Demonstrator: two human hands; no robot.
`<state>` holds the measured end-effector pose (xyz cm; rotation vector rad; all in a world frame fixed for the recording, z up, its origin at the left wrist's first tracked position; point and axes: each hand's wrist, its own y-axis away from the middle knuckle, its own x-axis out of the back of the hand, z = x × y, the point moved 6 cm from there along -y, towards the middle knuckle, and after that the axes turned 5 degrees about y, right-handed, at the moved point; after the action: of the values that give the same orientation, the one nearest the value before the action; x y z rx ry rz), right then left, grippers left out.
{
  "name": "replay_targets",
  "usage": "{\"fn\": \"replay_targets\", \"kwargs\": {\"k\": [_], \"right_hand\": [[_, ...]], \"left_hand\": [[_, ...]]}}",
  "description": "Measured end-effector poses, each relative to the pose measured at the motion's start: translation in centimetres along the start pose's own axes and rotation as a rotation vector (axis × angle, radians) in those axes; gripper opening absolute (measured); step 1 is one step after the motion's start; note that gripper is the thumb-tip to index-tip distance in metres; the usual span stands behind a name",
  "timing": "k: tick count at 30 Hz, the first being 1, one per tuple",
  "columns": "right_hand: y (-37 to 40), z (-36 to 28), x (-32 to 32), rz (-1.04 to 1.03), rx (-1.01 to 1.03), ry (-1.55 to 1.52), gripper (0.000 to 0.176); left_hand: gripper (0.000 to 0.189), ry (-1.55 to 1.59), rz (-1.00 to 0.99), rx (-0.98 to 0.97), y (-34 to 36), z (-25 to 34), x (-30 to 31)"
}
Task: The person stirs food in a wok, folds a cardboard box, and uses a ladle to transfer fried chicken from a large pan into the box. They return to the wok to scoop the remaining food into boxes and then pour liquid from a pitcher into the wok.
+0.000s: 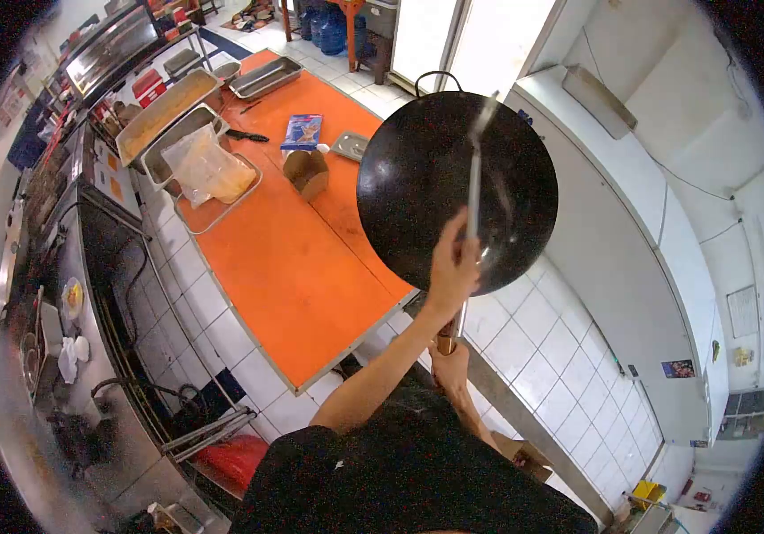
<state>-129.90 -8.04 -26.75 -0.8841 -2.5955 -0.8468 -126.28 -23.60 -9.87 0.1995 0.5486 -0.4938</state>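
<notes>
A large black wok (400,178) is held up in front of me, overlapping the right end of the orange table in view. My right hand (451,367) wraps round its long handle (447,342), close to my body. A small loop handle (438,80) stands at the wok's far rim. My left hand (453,271) reaches over the near part of the wok, fingers closed on a long metal utensil (474,191). That utensil points away from me across the wok, and its far end is smeared by motion.
On the orange table (284,276) are a plastic bag of food (208,169), metal trays (266,78), a blue box (302,132), a cardboard box (306,175) and a black-handled knife (246,136). A stove counter (70,400) runs along the left, a long white freezer (613,231) on the right.
</notes>
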Motion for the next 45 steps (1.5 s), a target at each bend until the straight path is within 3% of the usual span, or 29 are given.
{"fn": "replay_targets", "kwargs": {"k": [1,4,8,10,12,13,15,17,19,21,23,26,30,31,32,34,36,38,39,41,45], "right_hand": [[0.6,0.7,-0.3,0.004,-0.01,-0.004,0.023],[0.6,1.9,-0.4,0.098,0.258,0.197,0.027],[2.5,0.6,-0.9,0.005,0.111,0.17,0.023],[3.5,0.2,-2.1,-0.091,0.201,0.056,0.023],[5.3,-2.1,-2.6,-0.108,0.314,-0.197,0.022],[5.5,-1.7,-2.6,-0.139,0.329,-0.184,0.022],[5.9,0.5,-3.3,-0.228,0.384,0.141,0.022],[6.6,1.6,-4.3,-0.213,0.349,0.159,0.022],[8.5,0.3,-5.2,-0.281,0.397,0.191,0.024],[9.6,0.2,-6.0,-0.324,0.43,0.217,0.026],[10.2,0.8,-7.2,-0.362,0.536,0.195,0.025],[11.9,-0.7,-9.5,-0.447,0.579,0.198,0.025],[13.9,-2.8,-13.7,-0.519,0.751,0.274,0.026],[14.7,-3.1,-14.6,-0.523,0.798,0.297,0.026],[15.2,-2.6,-16.2,-0.582,0.718,0.301,0.024],[16.9,-2.5,-19.5,-0.668,0.712,0.324,0.023],[19.2,-2.3,-22.5,-0.739,0.7,0.348,0.023],[22.0,-3.6,-26.2,-0.883,0.718,0.222,0.023],[21.6,-2.0,-28.7,-0.802,0.774,0.339,0.023],[23.8,-1.8,-32.8,-0.92,0.693,0.369,0.024],[28.6,-3.6,-39.4,-0.925,0.758,0.337,0.023]], "left_hand": [[0.044,0.09,0.089,0.023,0.7,0.7,1.4],[0.045,-0.152,0.02,-0.008,7.1,0.9,7.2],[0.046,-0.463,-0.039,0.048,16.5,-1.5,10.8],[0.046,-0.449,-0.055,0.014,18.1,-0.6,8.3],[0.044,-0.402,0.038,-0.227,16.4,-1.1,7.1],[0.042,-0.353,0.088,-0.236,14.7,-1.1,6.6],[0.039,-0.275,0.279,-0.323,10.8,0.0,6.2],[0.039,-0.12,0.482,-0.409,9.0,3.2,8.0],[0.043,-0.147,0.583,-0.328,11.9,5.8,10.9],[0.042,-0.225,0.608,-0.462,18.2,6.8,13.5],[0.043,-0.597,0.68,-0.519,26.4,6.6,15.8],[0.046,-0.735,0.793,0.068,37.1,6.7,15.1],[0.048,-0.925,0.879,0.258,42.2,6.8,16.1],[0.049,-1.034,0.921,0.152,42.5,6.5,18.0],[0.05,-1.147,0.958,0.045,42.8,6.6,19.9],[0.052,-1.18,1.088,-0.028,41.5,9.0,25.5],[0.053,-1.214,1.141,-0.242,40.1,12.6,32.4],[0.051,-1.262,1.211,-0.457,41.4,17.2,34.3],[0.05,-1.3,1.219,-0.594,42.8,19.8,34.1],[0.05,-1.187,1.228,-0.479,47.8,21.2,33.5],[0.052,-1.051,1.212,-0.107,57.0,21.0,31.3]]}}
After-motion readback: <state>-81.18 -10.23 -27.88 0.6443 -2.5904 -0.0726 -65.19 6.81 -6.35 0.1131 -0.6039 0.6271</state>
